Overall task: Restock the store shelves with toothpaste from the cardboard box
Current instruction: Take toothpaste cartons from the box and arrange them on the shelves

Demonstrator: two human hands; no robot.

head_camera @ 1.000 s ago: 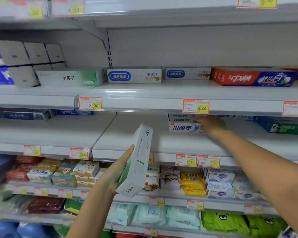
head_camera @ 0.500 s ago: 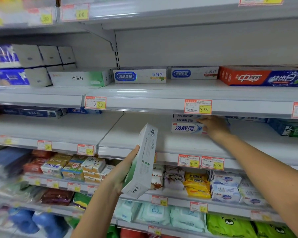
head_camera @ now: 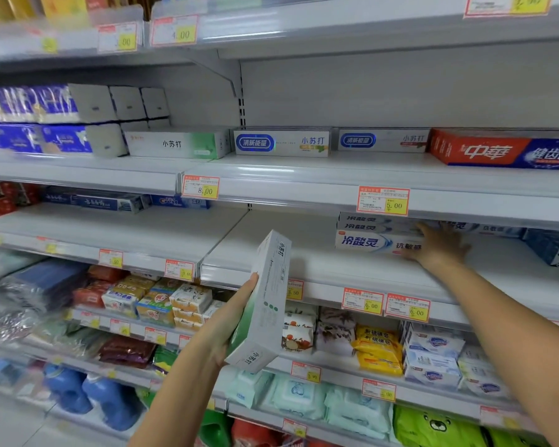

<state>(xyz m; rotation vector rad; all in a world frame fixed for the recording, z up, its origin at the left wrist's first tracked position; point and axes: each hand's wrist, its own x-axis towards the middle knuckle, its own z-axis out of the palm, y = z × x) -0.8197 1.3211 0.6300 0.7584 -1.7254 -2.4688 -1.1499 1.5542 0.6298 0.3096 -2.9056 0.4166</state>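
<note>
your left grip (head_camera: 229, 324): clasps the white-green toothpaste box (head_camera: 265, 295), upright and tilted, below-left of the stacked toothpaste boxes (head_camera: 365, 241) | your right grip (head_camera: 439, 248): released, fingers spread flat against that stack's right end | stack: lies on the middle shelf (head_camera: 271, 253)

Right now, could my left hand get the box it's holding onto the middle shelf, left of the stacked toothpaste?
Probably yes. The left hand holds the white-and-green box just before that shelf, bare left of the stacked toothpaste; the right hand rests on the stack, aside.
</note>
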